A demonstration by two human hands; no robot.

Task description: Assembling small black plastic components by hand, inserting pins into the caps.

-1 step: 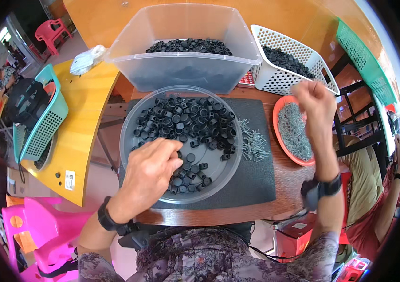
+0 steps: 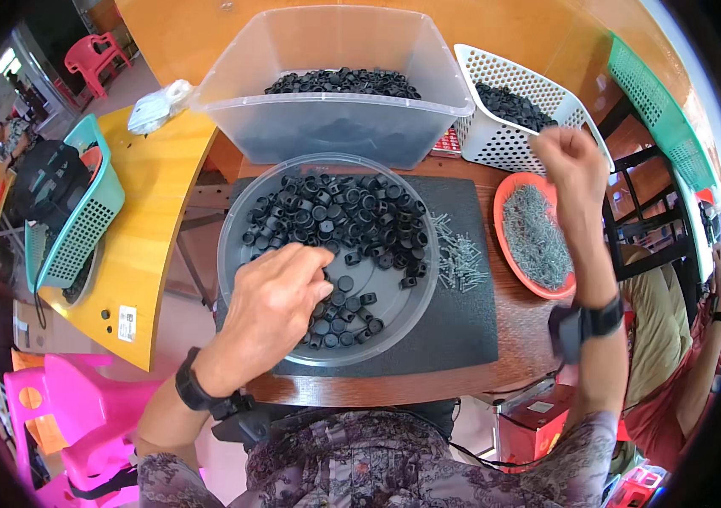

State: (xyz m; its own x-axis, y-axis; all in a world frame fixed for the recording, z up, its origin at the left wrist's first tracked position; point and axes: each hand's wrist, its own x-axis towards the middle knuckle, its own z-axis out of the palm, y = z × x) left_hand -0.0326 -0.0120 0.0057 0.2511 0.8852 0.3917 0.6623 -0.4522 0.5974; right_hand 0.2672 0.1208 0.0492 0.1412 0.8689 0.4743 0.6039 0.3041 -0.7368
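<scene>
The round bowl (image 2: 403, 311) of clear plastic sits on a dark, matte mat (image 2: 471, 343), its curved rim close to the mat's near edge. A bare strip of mat lies to its lower right, and a narrow band of glossy brown table (image 2: 515, 339) runs between mat and orange bowl (image 2: 552, 294). On the far side, the tall, cloudy tub (image 2: 327, 131) and the white basket (image 2: 496, 144), pierced with holes, close off the room.

Short, round black caps (image 2: 327, 207) heap in the round bowl, with a smaller cluster at its near side. Thin, shiny screws (image 2: 460, 264) lie scattered on the mat to its right; more fill the orange bowl.

The left hand (image 2: 282, 292) is over the round bowl's near-left part, fingers bent and drawn together. The right hand (image 2: 575, 161) is raised in front of the basket, fingers curled in. The fingertips are poorly seen, so I cannot tell whether either hand grips anything.
</scene>
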